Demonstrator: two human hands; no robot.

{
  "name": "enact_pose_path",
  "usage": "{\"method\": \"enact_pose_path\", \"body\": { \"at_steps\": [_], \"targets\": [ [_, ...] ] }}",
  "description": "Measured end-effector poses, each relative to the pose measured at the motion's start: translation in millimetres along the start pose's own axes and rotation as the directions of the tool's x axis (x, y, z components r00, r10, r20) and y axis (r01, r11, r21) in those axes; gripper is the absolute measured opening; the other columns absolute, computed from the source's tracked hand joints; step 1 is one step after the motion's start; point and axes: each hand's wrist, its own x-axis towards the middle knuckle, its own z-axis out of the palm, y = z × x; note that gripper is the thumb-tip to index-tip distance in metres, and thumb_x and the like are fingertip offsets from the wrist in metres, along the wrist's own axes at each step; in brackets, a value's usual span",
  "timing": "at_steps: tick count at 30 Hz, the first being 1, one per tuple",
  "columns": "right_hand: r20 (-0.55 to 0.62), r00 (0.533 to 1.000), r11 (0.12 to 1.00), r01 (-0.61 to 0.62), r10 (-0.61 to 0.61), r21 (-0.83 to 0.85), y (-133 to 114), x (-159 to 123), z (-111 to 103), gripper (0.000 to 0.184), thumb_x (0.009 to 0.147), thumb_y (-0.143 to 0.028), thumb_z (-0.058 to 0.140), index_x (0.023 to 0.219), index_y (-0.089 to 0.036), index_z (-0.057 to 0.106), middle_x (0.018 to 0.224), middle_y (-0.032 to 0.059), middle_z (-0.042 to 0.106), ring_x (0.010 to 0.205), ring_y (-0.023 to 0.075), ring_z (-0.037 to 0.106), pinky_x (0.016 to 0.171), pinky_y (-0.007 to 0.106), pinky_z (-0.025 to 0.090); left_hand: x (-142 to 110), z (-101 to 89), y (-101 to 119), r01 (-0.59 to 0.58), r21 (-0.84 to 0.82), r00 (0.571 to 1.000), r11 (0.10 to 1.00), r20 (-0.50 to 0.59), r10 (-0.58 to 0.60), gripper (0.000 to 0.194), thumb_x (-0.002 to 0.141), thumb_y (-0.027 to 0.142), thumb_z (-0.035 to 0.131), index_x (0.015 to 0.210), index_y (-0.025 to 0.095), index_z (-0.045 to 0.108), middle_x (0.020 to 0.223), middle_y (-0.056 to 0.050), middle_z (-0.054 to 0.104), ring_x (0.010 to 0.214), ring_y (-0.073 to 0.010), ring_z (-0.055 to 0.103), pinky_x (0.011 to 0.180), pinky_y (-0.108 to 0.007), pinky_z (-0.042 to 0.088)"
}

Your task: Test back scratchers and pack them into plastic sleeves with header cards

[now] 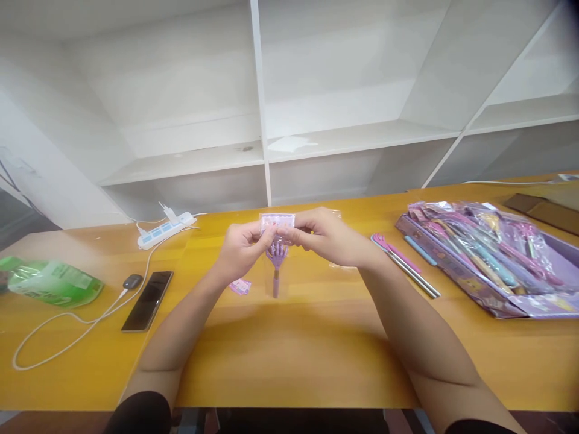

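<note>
A small purple back scratcher, hand-shaped at its top, hangs in a clear plastic sleeve in front of me. My left hand and my right hand both pinch the top of this package, thumbs nearly meeting. Between and above the thumbs shows a pink-and-purple printed card; whether it is inside the sleeve or folded over it I cannot tell. Several more small pink cards lie on the table below my left hand. Near my right forearm are loose pink-headed back scratchers with metal rods.
On the right stands a purple box full of bagged scratchers, a blue stick beside it. To the left lie a phone, a white cable, a green bottle and a power strip. White shelving rises behind the table.
</note>
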Motion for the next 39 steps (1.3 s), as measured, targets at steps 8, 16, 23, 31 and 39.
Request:
{"method": "enact_pose_path", "body": {
  "at_steps": [8,16,23,31,39],
  "targets": [
    [0.139,0.990,1.000,-0.017,0.013,0.024,3.4,1.0,-11.0,0.058,0.107,-0.070,0.055,0.083,-0.019,0.068,0.073,-0.0007,0.051,0.064,0.0119,0.041,0.056,0.025,0.033,-0.1,0.6,-5.4,0.012,-0.036,0.997,0.999,0.081,-0.010,0.045,0.106,0.053,0.063,0.087,0.018,0.082,0.081,-0.006,0.082,0.073,-0.0174,0.075,0.069,-0.026,0.058],
    [0.181,0.983,1.000,0.012,-0.010,-0.008,5.2,-2.1,-19.7,0.050,0.108,-0.058,0.056,0.078,-0.019,0.062,0.070,-0.0018,0.053,0.062,0.0108,0.043,0.057,0.024,0.034,1.4,-1.0,-6.1,0.006,-0.003,0.994,1.000,0.113,-0.005,0.052,0.106,0.058,0.060,0.082,0.015,0.079,0.079,-0.007,0.080,0.068,-0.0165,0.069,0.064,-0.026,0.053],
    [0.192,0.980,0.999,0.044,-0.041,-0.011,11.2,-2.1,-24.0,0.043,0.109,-0.046,0.056,0.076,-0.019,0.057,0.070,-0.0017,0.056,0.063,0.0110,0.048,0.059,0.024,0.037,2.7,-3.2,-10.4,0.002,-0.060,0.989,0.998,0.150,0.007,0.051,0.105,0.058,0.060,0.083,0.016,0.079,0.082,-0.007,0.079,0.077,-0.0187,0.071,0.072,-0.027,0.054],
    [0.239,0.970,0.991,0.021,-0.053,0.134,20.4,0.9,-24.1,0.045,0.110,-0.053,0.057,0.082,-0.018,0.061,0.071,-0.0003,0.058,0.066,0.0119,0.054,0.063,0.025,0.044,4.0,-3.1,-19.5,0.090,-0.224,0.986,0.970,0.156,-0.055,0.048,0.101,0.059,0.067,0.094,0.014,0.082,0.094,-0.011,0.082,0.086,-0.0240,0.076,0.080,-0.033,0.060],
    [0.440,0.880,0.979,-0.202,0.177,0.010,56.9,26.7,0.4,0.061,0.081,-0.056,0.092,0.124,-0.020,0.067,0.116,0.0060,0.075,0.089,0.0170,0.069,0.072,0.026,0.052,18.0,-5.8,-31.4,-0.001,-0.382,0.968,0.924,-0.233,-0.095,0.038,0.096,0.054,0.074,0.095,0.017,0.080,0.089,-0.009,0.082,0.089,-0.0276,0.080,0.078,-0.038,0.066]
  ]
}}
